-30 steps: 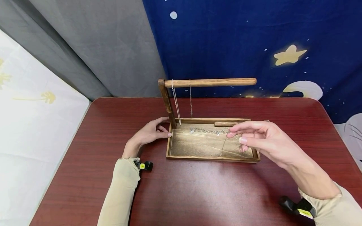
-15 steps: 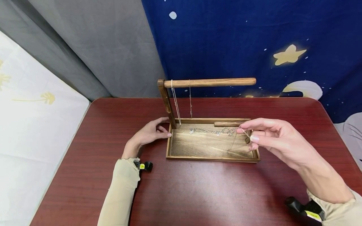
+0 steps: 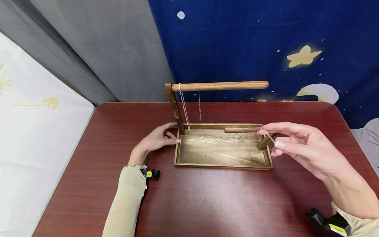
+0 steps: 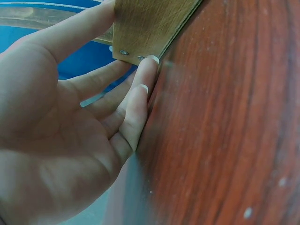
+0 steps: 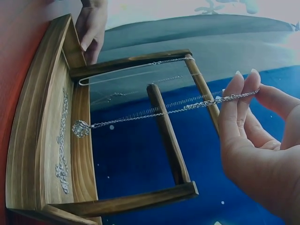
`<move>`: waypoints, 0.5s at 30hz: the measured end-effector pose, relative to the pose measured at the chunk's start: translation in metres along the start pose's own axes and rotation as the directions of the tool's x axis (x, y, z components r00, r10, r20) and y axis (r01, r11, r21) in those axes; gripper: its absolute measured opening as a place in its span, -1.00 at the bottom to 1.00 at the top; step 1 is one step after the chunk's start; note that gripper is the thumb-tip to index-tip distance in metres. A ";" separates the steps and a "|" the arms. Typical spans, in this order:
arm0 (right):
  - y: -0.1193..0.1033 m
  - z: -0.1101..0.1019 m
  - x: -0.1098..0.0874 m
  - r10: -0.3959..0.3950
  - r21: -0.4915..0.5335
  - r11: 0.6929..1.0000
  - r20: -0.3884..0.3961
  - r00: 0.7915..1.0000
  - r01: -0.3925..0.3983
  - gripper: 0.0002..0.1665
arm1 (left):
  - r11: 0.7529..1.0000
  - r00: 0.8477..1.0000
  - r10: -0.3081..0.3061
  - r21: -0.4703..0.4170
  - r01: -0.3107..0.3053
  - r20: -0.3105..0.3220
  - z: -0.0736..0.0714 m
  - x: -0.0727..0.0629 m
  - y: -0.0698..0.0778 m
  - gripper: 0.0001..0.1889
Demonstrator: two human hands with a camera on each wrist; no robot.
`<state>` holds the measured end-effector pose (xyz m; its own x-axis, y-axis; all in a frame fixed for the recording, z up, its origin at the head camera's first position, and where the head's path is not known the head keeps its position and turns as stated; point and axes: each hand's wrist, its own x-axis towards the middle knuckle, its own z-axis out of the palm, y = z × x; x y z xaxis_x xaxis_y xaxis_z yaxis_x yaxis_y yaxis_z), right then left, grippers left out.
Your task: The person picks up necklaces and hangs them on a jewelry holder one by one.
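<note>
My left hand (image 3: pixel 157 138) grips the left end of a wooden jewelry stand (image 3: pixel 222 166), with the thumb on the tray's side wall. In the left wrist view, its fingers meet the screwed corner (image 4: pixel 136 42). My right hand (image 3: pixel 305 148) pinches a thin silver necklace (image 3: pixel 270 136) between thumb and fingers at the tray's right end. The right wrist view shows this chain stretching down to a round sparkling pendant (image 5: pixel 80 129). Two necklaces, one pale (image 3: pixel 185 110) and one thinner (image 3: pixel 199 105), hang from the upper bar (image 3: pixel 228 86). A tangled silver chain (image 3: pixel 220 137) lies in the tray.
A lower, shorter bar (image 3: pixel 241 129) on a short post (image 3: pixel 264 142) stands at the tray's right end. The stand sits on a dark red table (image 3: pixel 207 200). Behind the table hang a grey curtain (image 3: pixel 112 49) and a blue star-patterned one (image 3: pixel 237 42).
My right hand has moved right with the pinched necklace, from over the tray to its right end. The tray's chain and short post show more. My left hand has stayed put.
</note>
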<state>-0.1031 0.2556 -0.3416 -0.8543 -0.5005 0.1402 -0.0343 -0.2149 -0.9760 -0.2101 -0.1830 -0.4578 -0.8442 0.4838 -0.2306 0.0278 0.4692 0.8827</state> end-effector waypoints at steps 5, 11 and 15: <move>0.000 -0.007 -0.005 -0.053 0.040 0.998 0.014 0.999 0.052 -0.41 | 1.000 1.000 0.004 -0.002 -0.004 0.000 0.000 0.001 -0.001 -0.23; 0.001 -0.013 -0.009 -0.092 0.052 0.995 0.021 0.996 0.091 -0.39 | 1.000 1.000 0.006 -0.007 -0.006 -0.004 -0.001 0.000 0.000 -0.23; 0.002 -0.016 -0.013 -0.119 0.087 0.989 0.030 0.992 0.116 -0.39 | 1.000 1.000 0.006 -0.004 -0.006 -0.001 0.000 0.000 -0.001 -0.22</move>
<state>-0.1007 0.2753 -0.3479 -0.8280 -0.4965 0.2608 -0.0882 -0.3440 -0.9348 -0.2101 -0.1838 -0.4582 -0.8447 0.4855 -0.2252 0.0302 0.4633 0.8857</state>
